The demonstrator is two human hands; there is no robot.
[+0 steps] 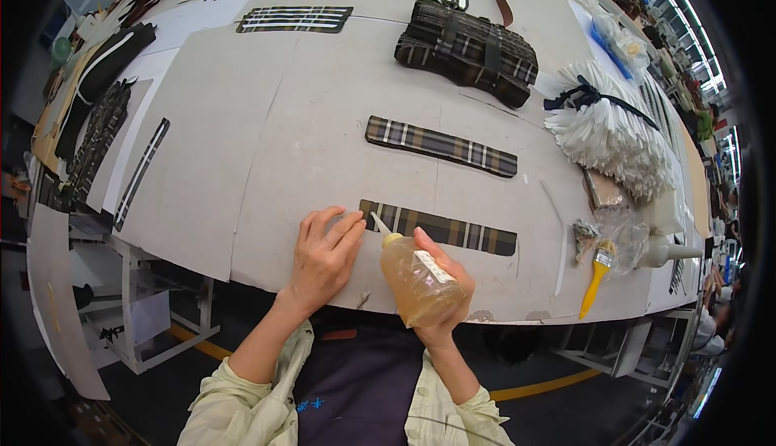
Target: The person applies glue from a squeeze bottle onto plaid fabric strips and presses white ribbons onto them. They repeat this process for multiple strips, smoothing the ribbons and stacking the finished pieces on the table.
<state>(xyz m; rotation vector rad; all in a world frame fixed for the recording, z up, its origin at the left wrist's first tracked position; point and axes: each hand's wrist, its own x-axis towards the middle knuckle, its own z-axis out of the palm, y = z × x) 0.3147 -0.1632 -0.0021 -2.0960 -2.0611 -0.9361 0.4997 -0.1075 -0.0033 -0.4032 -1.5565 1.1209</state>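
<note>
Grey cardboard sheets cover a long worktop (267,163) seen from above in a busy workshop. Nearest the viewer, the right hand (440,288) is wrapped in a full grip around a soft amber squeeze bottle (416,280), its nozzle tilted up and left to the near left end of a plaid fabric strip (440,228). The left hand (323,256) is laid flat and open, holding nothing, just left of that end. The strip's long axis runs left to right, stretching away to the right of both hands, with the nozzle closer to it than the left hand. A yellow-handled brush (596,276) is seen at the right edge. Further back lie a second plaid strip (440,147), a bundle of white strips (610,126), and a stack of plaid pieces (469,50).
</note>
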